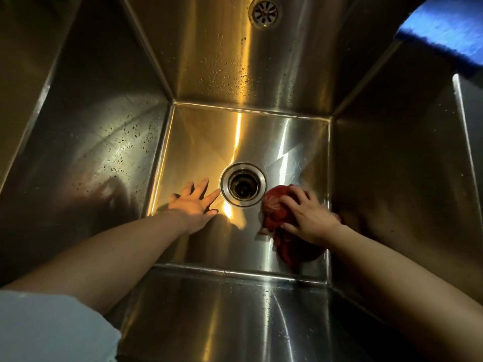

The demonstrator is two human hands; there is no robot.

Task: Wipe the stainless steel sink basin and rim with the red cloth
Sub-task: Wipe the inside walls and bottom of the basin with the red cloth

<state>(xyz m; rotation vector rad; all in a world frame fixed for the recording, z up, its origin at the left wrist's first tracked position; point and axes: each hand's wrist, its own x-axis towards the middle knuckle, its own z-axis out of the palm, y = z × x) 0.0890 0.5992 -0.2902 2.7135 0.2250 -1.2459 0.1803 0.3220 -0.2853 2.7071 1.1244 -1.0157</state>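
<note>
Both arms are down in the sink (99,142). The right hand (309,215) sits on top of the cloth (274,205), fingers curled over the bunched red fabric and gripping it against the basin floor. The left hand (192,202) lies wide open, fingers spread and flat on the steel, holding nothing, its fingertips just beside the drain (242,185). The cloth lies right of the drain, near the basin's front right corner, and part of it trails out under the right wrist toward the near wall. The floor is bright with glare, and water drops speckle the left and far walls. High on the far wall there's a small round grate (265,11). A blurred blue thing (444,30) shows at the top right, and a pale sleeve (47,327) at the lower left.
</note>
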